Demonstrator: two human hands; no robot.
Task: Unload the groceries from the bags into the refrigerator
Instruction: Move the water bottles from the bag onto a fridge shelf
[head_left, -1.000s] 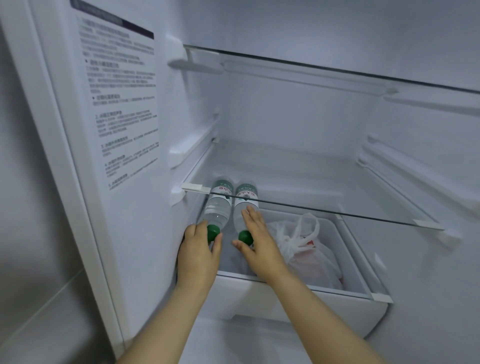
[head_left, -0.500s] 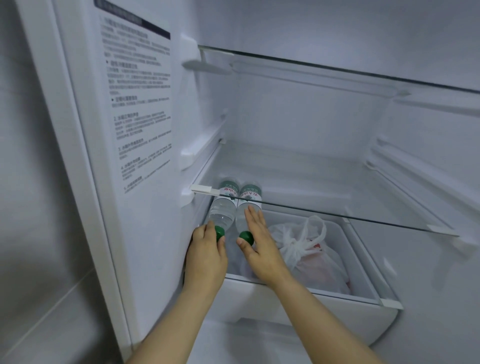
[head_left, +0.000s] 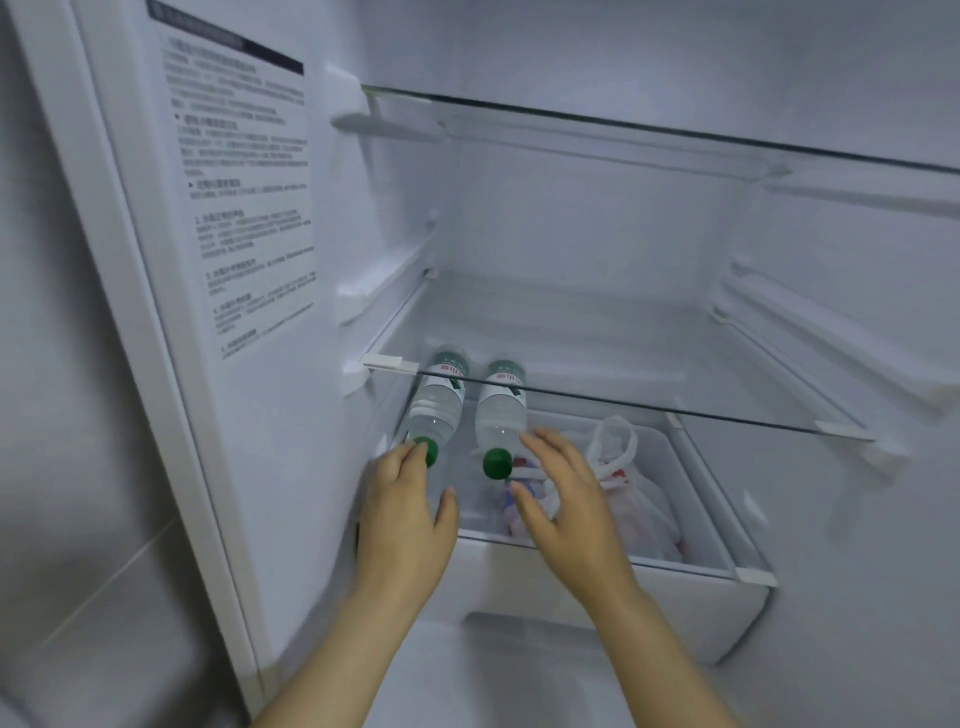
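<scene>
Two clear water bottles with green caps lie side by side in the white drawer (head_left: 696, 564) under the glass shelf, caps towards me. My left hand (head_left: 402, 512) has its fingertips on the cap of the left bottle (head_left: 434, 410). Just right of the right bottle (head_left: 500, 415), my right hand (head_left: 563, 499) hovers with fingers spread and holds nothing. A knotted white plastic bag (head_left: 631, 491) with red print lies in the drawer's right part, partly behind my right hand.
The lower glass shelf (head_left: 649, 410) spans the fridge just above the drawer, and an upper glass shelf (head_left: 623, 124) sits higher. The left inner wall carries a printed label (head_left: 244, 197). A tiled wall lies left of the fridge.
My right hand has lifted off the right bottle and pulled back to its right. My left hand stays at the left bottle's cap. The camera has shifted a little.
</scene>
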